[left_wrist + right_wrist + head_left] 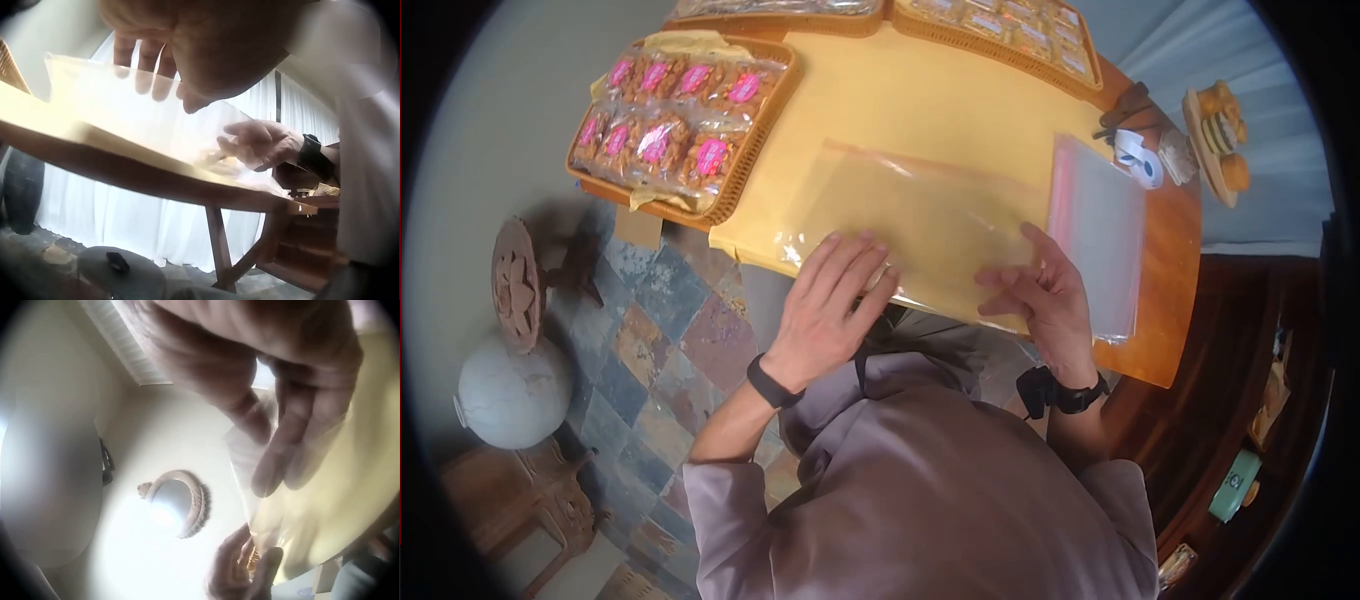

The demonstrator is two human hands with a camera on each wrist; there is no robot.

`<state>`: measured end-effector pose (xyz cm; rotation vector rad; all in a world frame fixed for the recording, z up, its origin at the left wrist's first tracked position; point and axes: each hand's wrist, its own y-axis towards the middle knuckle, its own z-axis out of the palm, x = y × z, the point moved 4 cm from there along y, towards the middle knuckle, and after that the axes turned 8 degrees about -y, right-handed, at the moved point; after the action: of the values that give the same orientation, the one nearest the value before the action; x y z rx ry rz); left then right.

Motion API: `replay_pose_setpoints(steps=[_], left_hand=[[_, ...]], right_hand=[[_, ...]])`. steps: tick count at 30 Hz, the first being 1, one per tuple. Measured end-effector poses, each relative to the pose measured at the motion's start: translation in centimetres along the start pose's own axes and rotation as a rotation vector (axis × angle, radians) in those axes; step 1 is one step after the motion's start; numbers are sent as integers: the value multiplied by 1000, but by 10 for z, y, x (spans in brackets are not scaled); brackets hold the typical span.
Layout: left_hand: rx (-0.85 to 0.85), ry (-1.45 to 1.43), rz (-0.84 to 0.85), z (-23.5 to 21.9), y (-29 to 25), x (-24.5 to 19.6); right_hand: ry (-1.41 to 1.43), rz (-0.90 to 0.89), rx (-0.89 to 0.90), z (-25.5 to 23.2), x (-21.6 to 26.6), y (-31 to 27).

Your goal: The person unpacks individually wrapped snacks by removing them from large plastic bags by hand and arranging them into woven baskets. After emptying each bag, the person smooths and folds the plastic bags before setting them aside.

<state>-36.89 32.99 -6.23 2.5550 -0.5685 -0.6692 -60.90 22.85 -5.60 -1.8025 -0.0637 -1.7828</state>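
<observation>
A large clear plastic bag point(940, 220) stretches between both hands over the yellow sheet at the table's near edge. My left hand point(830, 310) holds its near left edge, fingers long and nearly straight. In the left wrist view those fingers show through the film point(94, 94), with the thumb on the near side. At the bag's right end, my right hand point(1050, 295) pinches the film between thumb and fingers, as the right wrist view shows. Right of that hand lies a stack of clear bags point(1098, 240) with pink edges.
A wicker basket point(750, 160) of packaged snacks with pink labels stands left on the yellow sheet point(840, 75). Another basket point(1000, 45) of packs is at the back. White rolls point(1138, 160) and dark-handled tools point(1135, 108) lie far right, near a wooden board of bread-like pieces point(1215, 140).
</observation>
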Motion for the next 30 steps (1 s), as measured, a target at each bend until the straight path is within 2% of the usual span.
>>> replay_pose_setpoints(steps=[1,3,4,5,6,8,9,11,12,13,14,15,16,17,18,19,21,25,27,28,29,30], left_hand=[[-29,-13,3,-8,1,1],[-63,-41,19,-22,6,-4],[-120,-113,-42,-31,11,-5],[-175,-186,-102,-39,16,-7],[-177,-199,-82,-47,21,-14],[-229,-226,-183,-63,29,-21],[-228,-236,-165,-64,39,-25],[-337,-635,-393,-60,59,-25],[-312,-961,-598,-49,74,-27],[-306,-965,-577,-42,90,-30],[-215,-1157,-648,-26,105,-30],[-111,-1346,-720,-8,118,-31],[-95,-1349,-701,9,129,-30],[-69,-1437,-721,34,135,-26],[-42,-1524,-745,56,140,-25],[-26,-1524,-732,74,144,-24],[-40,-1614,-849,103,148,-25],[14,-1704,-863,127,165,-45],[41,-1568,-827,141,168,-51],[58,-1430,-803,145,167,-52],[71,-1431,-799,147,163,-53],[125,-1097,-654,142,161,-52]], right_hand=[[0,-11,-16,-2,0,-1],[-148,-244,-287,-14,7,-9],[-153,-250,-308,-20,8,-13],[-143,-341,-397,-28,13,-18],[-132,-433,-485,-37,18,-23],[-146,-459,-581,-54,18,-36],[-158,-475,-652,-65,17,-44],[-189,-485,-662,-76,12,-54],[-97,-473,-589,-76,8,-56],[-5,-463,-517,-75,5,-58],[-1,-478,-534,-71,7,-61],[188,-434,-436,-61,7,-60],[376,-387,-333,-56,5,-61],[383,-402,-350,-61,6,-62],[240,-375,-422,-70,4,-63],[96,-344,-491,-79,3,-63],[117,-378,-542,-101,2,-70],[337,-322,-521,-134,8,-82],[119,-246,-671,-148,7,-86],[34,-226,-701,-158,3,-87],[38,-225,-712,-163,-2,-89],[-54,-203,-747,-168,-5,-91]])
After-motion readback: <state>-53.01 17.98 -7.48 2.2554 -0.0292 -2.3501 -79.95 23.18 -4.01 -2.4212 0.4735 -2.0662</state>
